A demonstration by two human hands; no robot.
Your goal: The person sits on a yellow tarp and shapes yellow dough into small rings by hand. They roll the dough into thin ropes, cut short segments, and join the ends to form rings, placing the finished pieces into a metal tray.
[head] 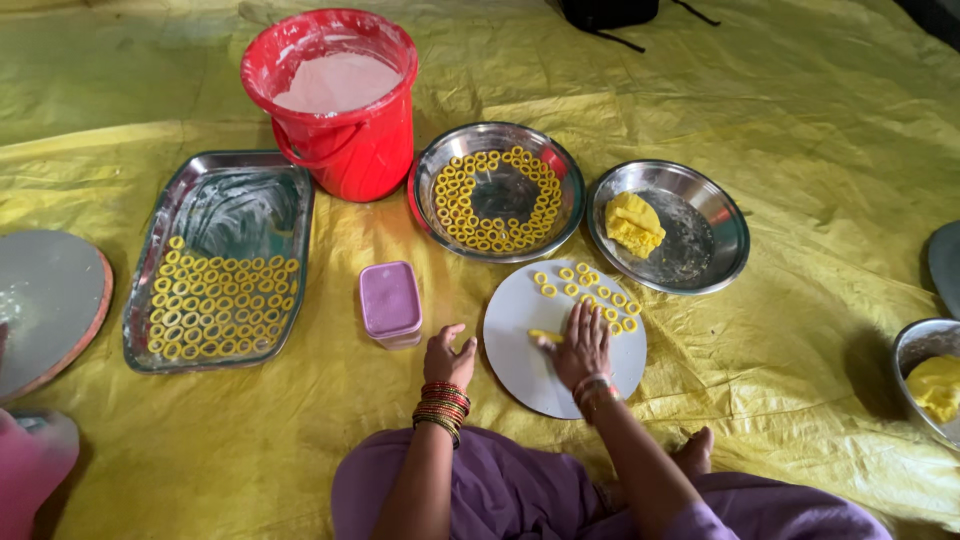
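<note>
Dough (546, 336), a short yellow strip, is lying on the round grey board (520, 372) under the right hand (583, 346), whose flat, spread fingers are pressing on it. Small yellow dough rings (590, 287) are sitting on the board's far edge. The left hand (447, 360) is resting loosely curled and holding nothing on the yellow sheet (800, 120), near a lilac lidded box (390, 301).
</note>
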